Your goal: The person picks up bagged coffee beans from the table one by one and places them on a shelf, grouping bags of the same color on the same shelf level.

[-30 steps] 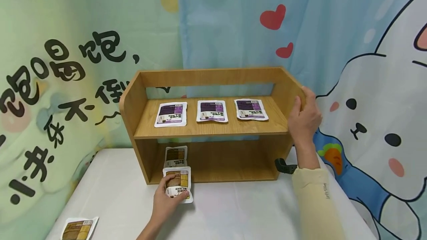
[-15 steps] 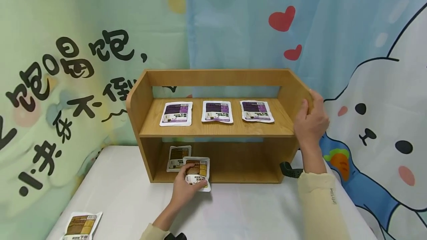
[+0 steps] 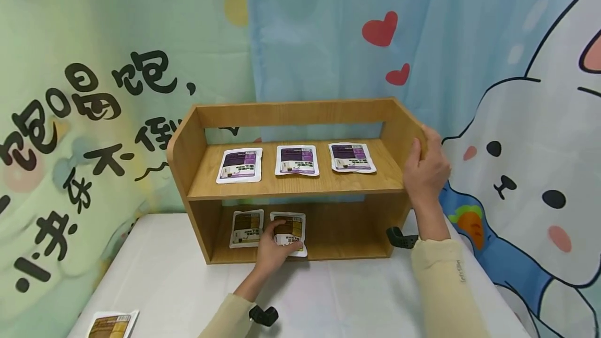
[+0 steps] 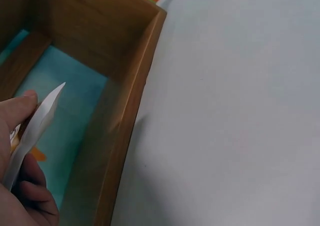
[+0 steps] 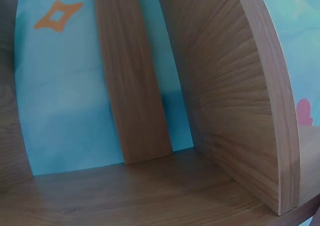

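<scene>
My left hand (image 3: 273, 250) pinches a flat white-edged pouch with a brown-and-yellow label (image 3: 292, 229) between thumb and fingers, in the lower compartment of a wooden two-tier shelf (image 3: 291, 113). Seen edge-on in the left wrist view, the pouch (image 4: 40, 121) tilts above the lower board. A like brown pouch (image 3: 247, 228) lies just left of it on that board. My right hand (image 3: 428, 168) grips the front edge of the shelf's right side panel, thumb on the inner face. The right wrist view shows the shelf's inside, with that hand out of sight.
Purple-labelled pouches lie in a row on the upper board: left (image 3: 239, 165), middle (image 3: 297, 160) and right (image 3: 352, 157). Another brown pouch (image 3: 111, 324) lies at the front left of the white-covered table (image 3: 155, 275). Printed curtains (image 3: 310, 30) hang behind.
My left hand has carried the held pouch right and back, from in front of the left brown pouch to beside it inside the lower compartment. My right hand keeps its grip on the side panel.
</scene>
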A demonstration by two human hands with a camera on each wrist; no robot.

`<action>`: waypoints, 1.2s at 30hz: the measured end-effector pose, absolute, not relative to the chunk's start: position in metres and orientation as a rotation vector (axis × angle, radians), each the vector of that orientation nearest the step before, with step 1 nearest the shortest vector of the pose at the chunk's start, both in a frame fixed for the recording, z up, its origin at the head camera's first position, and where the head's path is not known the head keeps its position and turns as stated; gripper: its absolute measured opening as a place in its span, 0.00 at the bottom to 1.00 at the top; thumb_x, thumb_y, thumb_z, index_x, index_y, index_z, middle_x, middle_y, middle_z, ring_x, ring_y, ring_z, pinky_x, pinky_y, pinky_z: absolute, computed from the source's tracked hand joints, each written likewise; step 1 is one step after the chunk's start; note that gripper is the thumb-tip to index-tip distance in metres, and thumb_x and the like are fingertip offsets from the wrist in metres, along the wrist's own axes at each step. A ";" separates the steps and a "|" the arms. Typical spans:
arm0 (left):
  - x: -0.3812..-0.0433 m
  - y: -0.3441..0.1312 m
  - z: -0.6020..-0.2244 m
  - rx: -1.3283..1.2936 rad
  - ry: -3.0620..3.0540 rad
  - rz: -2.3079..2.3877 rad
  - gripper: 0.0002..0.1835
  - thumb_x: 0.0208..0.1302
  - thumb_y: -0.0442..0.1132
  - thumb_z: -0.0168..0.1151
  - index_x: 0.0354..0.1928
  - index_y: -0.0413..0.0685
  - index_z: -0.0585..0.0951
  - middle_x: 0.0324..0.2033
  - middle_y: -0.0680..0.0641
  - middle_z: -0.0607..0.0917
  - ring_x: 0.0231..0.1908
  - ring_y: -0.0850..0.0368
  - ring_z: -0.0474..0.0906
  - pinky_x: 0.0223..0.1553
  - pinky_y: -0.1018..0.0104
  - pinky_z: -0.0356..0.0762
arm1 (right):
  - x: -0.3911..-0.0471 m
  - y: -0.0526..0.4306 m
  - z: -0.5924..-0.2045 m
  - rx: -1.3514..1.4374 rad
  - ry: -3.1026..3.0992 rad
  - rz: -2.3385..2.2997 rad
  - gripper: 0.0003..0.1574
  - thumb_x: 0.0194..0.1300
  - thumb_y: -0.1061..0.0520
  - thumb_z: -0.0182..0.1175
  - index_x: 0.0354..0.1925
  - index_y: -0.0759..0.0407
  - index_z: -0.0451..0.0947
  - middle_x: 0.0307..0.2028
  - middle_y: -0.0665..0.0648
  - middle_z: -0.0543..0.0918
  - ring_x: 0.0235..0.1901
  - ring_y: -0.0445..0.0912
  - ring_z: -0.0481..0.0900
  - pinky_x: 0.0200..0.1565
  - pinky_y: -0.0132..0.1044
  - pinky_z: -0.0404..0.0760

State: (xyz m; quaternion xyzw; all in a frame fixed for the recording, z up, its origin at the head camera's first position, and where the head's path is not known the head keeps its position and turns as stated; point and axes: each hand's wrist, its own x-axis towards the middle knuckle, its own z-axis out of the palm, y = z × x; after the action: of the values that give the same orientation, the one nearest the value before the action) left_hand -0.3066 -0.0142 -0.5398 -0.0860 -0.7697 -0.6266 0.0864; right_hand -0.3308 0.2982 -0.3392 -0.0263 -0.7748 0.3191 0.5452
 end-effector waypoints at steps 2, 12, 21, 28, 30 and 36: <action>-0.312 -0.011 -0.537 -0.267 -2.288 -1.886 0.35 0.47 0.40 0.79 0.58 0.45 0.74 0.63 0.37 0.70 0.60 0.38 0.68 0.56 0.45 0.68 | -0.332 0.298 -0.338 -0.055 -1.833 0.750 0.21 0.75 0.49 0.50 0.62 0.52 0.71 0.50 0.63 0.82 0.42 0.61 0.81 0.40 0.57 0.79; -0.335 -0.007 -0.538 -0.189 -2.307 -1.897 0.34 0.49 0.39 0.78 0.59 0.44 0.73 0.64 0.33 0.67 0.34 0.50 0.78 0.45 0.51 0.76 | -0.334 0.299 -0.333 -0.027 -1.836 0.762 0.20 0.75 0.49 0.50 0.61 0.51 0.71 0.49 0.62 0.82 0.42 0.60 0.81 0.40 0.57 0.79; -0.345 -0.004 -0.552 -0.173 -2.307 -1.915 0.34 0.50 0.37 0.77 0.59 0.45 0.73 0.63 0.36 0.69 0.58 0.38 0.69 0.56 0.45 0.68 | -0.331 0.299 -0.334 -0.041 -1.824 0.753 0.19 0.74 0.50 0.51 0.60 0.51 0.72 0.49 0.62 0.82 0.39 0.61 0.81 0.39 0.58 0.78; -0.350 0.005 -0.554 -0.156 -2.307 -1.869 0.34 0.47 0.36 0.78 0.58 0.44 0.74 0.61 0.38 0.71 0.58 0.40 0.70 0.56 0.47 0.68 | -0.329 0.299 -0.334 -0.032 -1.834 0.749 0.20 0.75 0.51 0.51 0.61 0.52 0.71 0.48 0.64 0.82 0.39 0.62 0.81 0.39 0.58 0.78; -0.349 0.009 -0.554 -0.130 -2.335 -1.828 0.35 0.47 0.38 0.79 0.58 0.46 0.74 0.60 0.38 0.73 0.57 0.40 0.71 0.55 0.46 0.68 | -0.330 0.299 -0.334 -0.023 -1.838 0.740 0.20 0.75 0.51 0.51 0.61 0.52 0.71 0.48 0.64 0.82 0.39 0.62 0.81 0.39 0.58 0.78; -0.348 0.018 -0.554 -0.047 -2.479 -1.638 0.36 0.44 0.45 0.80 0.57 0.52 0.75 0.55 0.42 0.79 0.56 0.39 0.72 0.58 0.38 0.54 | -0.332 0.300 -0.336 -0.013 -1.817 0.716 0.20 0.74 0.51 0.52 0.60 0.54 0.72 0.47 0.66 0.82 0.38 0.63 0.80 0.37 0.58 0.77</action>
State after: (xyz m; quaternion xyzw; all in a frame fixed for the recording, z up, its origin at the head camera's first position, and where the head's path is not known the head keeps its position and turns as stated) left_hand -0.3485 0.0179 -0.5539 -0.0157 -0.8312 -0.5493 0.0851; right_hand -0.3316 0.2999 -0.3356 -0.0056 -0.7707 0.3037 0.5601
